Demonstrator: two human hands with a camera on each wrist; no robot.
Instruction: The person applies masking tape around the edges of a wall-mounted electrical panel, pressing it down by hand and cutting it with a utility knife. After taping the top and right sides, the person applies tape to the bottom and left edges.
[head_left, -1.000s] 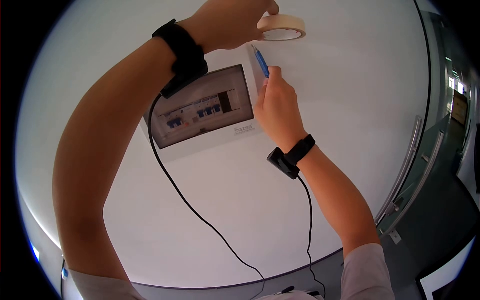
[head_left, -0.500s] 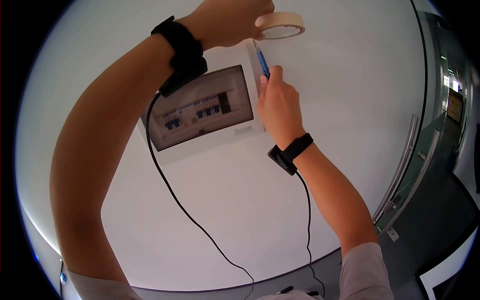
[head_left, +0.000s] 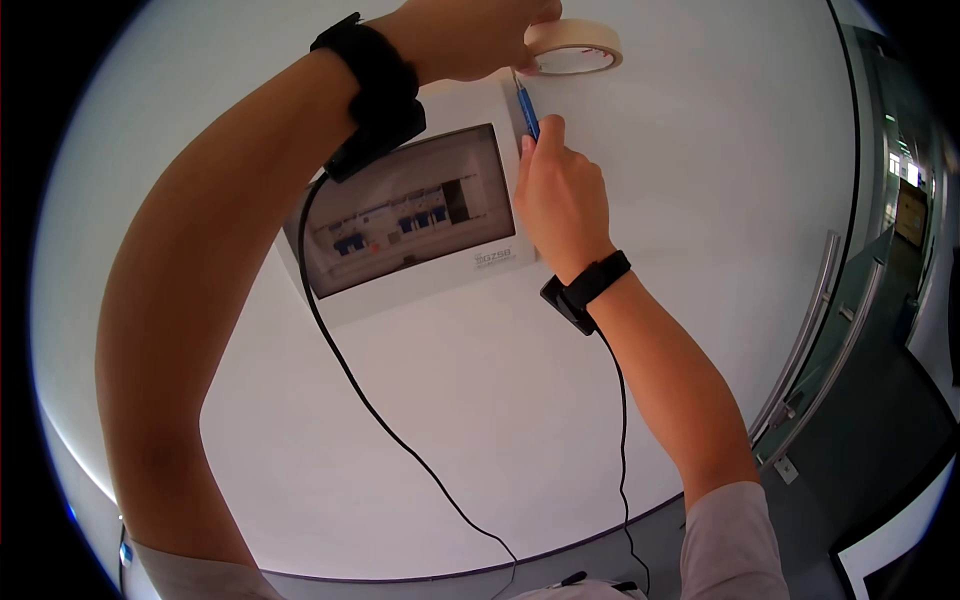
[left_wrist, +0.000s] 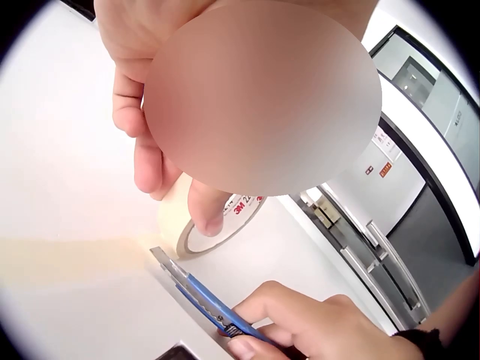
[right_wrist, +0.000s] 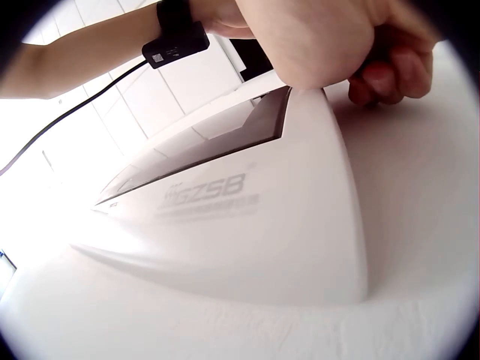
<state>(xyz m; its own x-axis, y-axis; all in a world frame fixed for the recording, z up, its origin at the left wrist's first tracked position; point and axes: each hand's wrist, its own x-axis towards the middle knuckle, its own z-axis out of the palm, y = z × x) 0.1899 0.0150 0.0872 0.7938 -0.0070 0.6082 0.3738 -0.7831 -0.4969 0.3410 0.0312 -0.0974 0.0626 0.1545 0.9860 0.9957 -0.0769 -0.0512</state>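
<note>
Up on the white wall, my left hand [head_left: 475,38] grips a roll of masking tape [head_left: 580,36], its thumb inside the ring. A strip of tape [left_wrist: 79,261] runs along the wall from the roll, as the left wrist view shows. My right hand [head_left: 565,205] holds a blue utility knife [head_left: 528,112] with the blade out and pointing up. In the left wrist view the blade tip [left_wrist: 157,253] is right at the strip, close beside the roll. The right wrist view shows the curled fingers [right_wrist: 405,73] of the right hand, but the knife is hidden there.
Below the left hand, a white breaker box [head_left: 520,255] with a tinted cover [head_left: 400,215] juts from the wall. Black cables [head_left: 385,425] hang from both wrist cameras. At the right stands a glass door with long metal handles [head_left: 800,335].
My right hand has risen with the knife, bringing the blade close to the roll and the left fingers. The left hand still grips the roll, in nearly the same place.
</note>
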